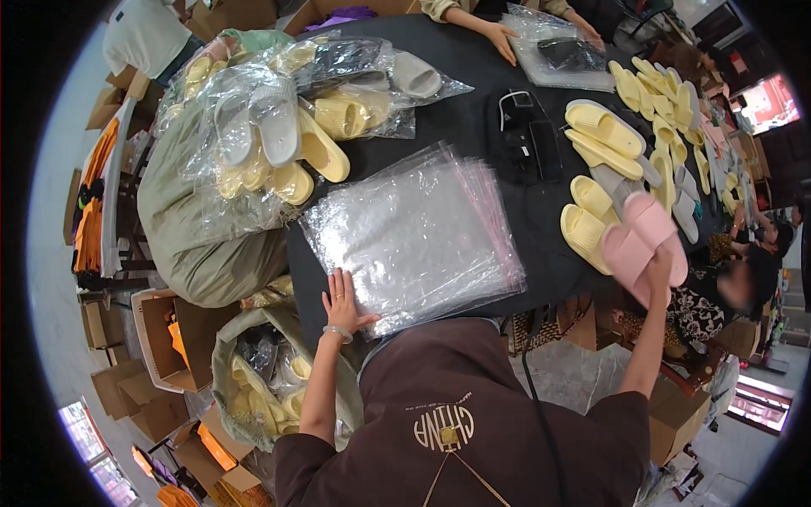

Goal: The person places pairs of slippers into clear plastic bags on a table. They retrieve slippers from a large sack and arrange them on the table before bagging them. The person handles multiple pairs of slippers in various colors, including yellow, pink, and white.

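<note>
My left hand [342,308] lies with spread fingers on the near left corner of a stack of clear plastic bags [414,237]. At the right, my right hand [661,269] grips a pair of pink slide sandals [635,245], held at the table's right edge. Beside them sit yellow slide sandals [585,221], with more yellow slides [604,135] and grey ones farther back. My right fingers are partly hidden by the pink pair.
Bagged yellow and grey slides [279,127] are heaped on a green sack at the left. An open sack [253,380] of slides stands below. A black device [541,148] lies on the dark table [422,101]. Across it, another person's hands [500,42] touch plastic bags. Someone sits at the right.
</note>
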`<state>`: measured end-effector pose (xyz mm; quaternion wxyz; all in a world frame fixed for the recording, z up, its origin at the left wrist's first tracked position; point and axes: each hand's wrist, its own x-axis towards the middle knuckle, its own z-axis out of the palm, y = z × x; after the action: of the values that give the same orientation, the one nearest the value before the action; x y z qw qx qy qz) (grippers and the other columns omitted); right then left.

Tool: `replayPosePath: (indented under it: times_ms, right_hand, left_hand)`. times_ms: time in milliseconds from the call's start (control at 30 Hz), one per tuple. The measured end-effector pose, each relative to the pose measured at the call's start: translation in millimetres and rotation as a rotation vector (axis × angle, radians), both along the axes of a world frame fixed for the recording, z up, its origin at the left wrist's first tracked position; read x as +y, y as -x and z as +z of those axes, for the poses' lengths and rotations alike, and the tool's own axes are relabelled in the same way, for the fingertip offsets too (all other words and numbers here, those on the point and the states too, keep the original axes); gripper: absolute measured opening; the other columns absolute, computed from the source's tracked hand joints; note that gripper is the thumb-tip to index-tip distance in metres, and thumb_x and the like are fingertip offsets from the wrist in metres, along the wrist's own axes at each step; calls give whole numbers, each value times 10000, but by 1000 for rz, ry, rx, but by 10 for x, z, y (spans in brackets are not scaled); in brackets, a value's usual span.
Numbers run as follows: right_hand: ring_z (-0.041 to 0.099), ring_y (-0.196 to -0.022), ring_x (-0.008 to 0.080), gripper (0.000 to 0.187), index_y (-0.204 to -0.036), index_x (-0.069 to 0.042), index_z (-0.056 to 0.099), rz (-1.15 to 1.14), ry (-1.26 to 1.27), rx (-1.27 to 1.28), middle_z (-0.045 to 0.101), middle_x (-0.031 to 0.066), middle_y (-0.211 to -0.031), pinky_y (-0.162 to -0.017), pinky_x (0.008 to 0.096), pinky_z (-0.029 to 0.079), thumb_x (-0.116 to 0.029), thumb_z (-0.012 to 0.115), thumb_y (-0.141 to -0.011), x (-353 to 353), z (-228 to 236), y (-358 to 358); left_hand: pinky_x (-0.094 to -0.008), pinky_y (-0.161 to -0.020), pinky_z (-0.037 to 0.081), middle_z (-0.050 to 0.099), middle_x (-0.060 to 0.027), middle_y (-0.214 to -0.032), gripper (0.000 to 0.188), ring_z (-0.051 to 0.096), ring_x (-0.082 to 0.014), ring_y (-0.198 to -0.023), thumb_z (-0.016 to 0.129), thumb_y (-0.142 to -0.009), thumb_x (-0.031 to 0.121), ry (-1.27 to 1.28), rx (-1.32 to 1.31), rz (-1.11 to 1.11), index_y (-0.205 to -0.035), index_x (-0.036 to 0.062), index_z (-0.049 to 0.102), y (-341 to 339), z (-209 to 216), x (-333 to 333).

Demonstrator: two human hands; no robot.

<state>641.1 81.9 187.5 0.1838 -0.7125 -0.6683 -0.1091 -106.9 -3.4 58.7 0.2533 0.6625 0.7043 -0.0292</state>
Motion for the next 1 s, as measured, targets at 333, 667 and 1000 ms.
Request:
replayPosePath:
  times_ms: [333,667,1000]
  right_hand:
    - [612,-838,414,300,-918,-12,650,-505,627,19,648,222,-901,-741,476,493,-261,504,-838,250,-474,710]
    - [621,-672,193,287,-861,-2,652,303,1023,696,644,99,-734,-629,304,477,-246,506,-902,-283,-724,2793]
    - [477,-1131,356,455,-1255,-46,501,321,223,463,527,171,-1231,-944,427,383,-289,568,-876,548,-1160,3520]
  left_hand:
    - [-558,-1063,181,38,-190,-1530,1120,78,-364,-1408,720,-698,513,-236,-143,347,-1460,20,65,144,-106,27]
    - [-395,-939,396,555,-192,-1164,743,520,-336,-1086,681,-785,186,-601,-328,646,-1371,-52,291,74,-242,585]
    - [-319,-593,461,591,-98,-791,237,566,-170,-627,560,-892,191,-407,-593,865,-979,-22,616,234,-327,841]
